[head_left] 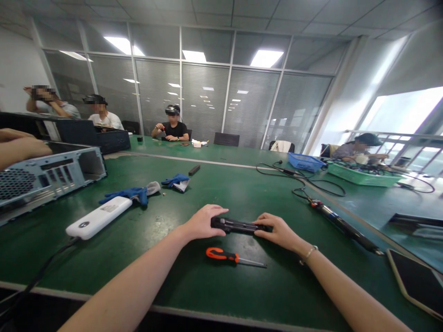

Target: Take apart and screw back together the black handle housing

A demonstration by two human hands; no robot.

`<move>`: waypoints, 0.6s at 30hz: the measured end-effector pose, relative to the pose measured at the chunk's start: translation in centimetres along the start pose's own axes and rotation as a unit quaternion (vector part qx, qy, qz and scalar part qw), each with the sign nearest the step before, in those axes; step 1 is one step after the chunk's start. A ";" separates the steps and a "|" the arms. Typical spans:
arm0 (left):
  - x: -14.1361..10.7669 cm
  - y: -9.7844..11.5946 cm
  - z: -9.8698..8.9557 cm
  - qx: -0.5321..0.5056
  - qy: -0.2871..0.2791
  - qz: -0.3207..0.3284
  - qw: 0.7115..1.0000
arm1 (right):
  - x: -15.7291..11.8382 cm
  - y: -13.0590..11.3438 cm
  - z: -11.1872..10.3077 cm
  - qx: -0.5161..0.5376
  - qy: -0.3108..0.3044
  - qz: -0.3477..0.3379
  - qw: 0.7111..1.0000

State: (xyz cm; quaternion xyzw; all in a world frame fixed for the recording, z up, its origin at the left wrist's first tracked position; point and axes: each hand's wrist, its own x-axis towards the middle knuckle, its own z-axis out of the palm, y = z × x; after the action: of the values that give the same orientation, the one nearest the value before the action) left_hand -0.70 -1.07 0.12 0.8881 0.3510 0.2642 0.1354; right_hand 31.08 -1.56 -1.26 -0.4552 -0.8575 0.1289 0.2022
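Black part (240,226), long axis left-right, right end a touch lower in view, thicker end left. Sits between the hands: left hand (204,222) clamped on its left end, right hand (274,227) pinching the right. Can't tell if it's touching the green surface (197,286) or held just above. Orange-black screwdriver (236,258) on the near side, roughly parallel. Room: glass partition (204,97), ceiling lights (266,58). Part's slim, dark, slightly glossy along the top.

Workshop in an office room, glass partition (206,110) with blinds, green worktable (194,295), computer case (65,168), screwdriver (236,257)
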 end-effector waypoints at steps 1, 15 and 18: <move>0.0 -0.1 0.0 -0.006 -0.018 0.000 1.000 | -0.1 -0.7 0.0 0.022 -0.008 -0.014 1.000; 0.3 -0.2 -0.3 -0.033 -0.079 0.003 0.996 | -7.3 13.4 -7.3 -0.290 0.261 0.428 0.815; 0.3 -0.1 -0.3 -0.036 -0.083 0.001 0.996 | -10.4 18.0 -8.1 -0.293 0.260 0.506 0.769</move>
State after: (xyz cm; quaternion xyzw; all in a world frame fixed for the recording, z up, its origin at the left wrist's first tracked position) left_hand -0.76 -0.79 0.49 0.9018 0.3282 0.2023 0.1952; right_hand 53.19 0.02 -3.78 -0.8763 -0.4141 -0.1680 0.1800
